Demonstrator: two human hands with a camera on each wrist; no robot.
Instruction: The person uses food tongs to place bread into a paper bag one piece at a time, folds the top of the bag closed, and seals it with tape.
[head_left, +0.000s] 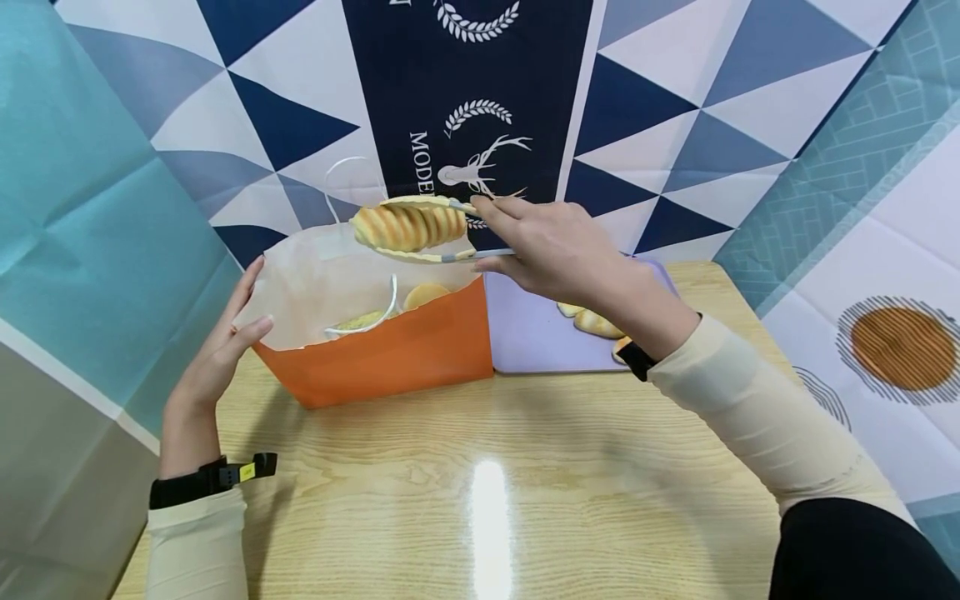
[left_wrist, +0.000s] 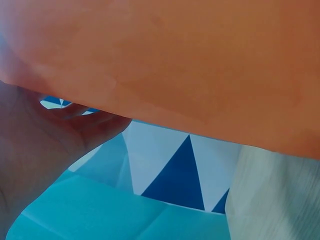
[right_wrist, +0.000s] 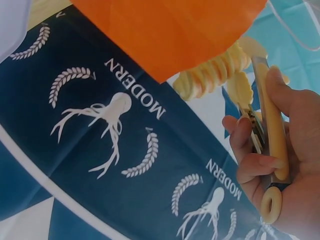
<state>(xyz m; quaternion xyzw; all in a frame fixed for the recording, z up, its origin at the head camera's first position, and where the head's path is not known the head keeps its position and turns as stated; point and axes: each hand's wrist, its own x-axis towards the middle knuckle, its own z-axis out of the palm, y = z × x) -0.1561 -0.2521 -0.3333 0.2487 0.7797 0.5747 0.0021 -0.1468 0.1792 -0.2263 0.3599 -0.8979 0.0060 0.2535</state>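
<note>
An orange paper bag (head_left: 390,354) with a white inside stands at the left of the table, its mouth turned up. At the bag's left rim, my left hand (head_left: 213,350) grips the paper, the thumb over the edge and the fingers along the outside. My right hand (head_left: 551,246) holds a pair of tongs (right_wrist: 275,120) with yellow tips and handles. Between the tips, a ridged golden bread roll (head_left: 411,228) is clasped above the bag's opening. Inside the bag lie a round yellow piece (head_left: 425,295) and another yellowish item (head_left: 360,320), partly behind the front wall.
To the bag's right lies a lilac tray (head_left: 525,333) with several small breads (head_left: 597,324), partly hidden under my right forearm. White cord handles (head_left: 393,300) loop at the bag's mouth. A patterned cloth wall (head_left: 465,100) rises close behind the bag and tray.
</note>
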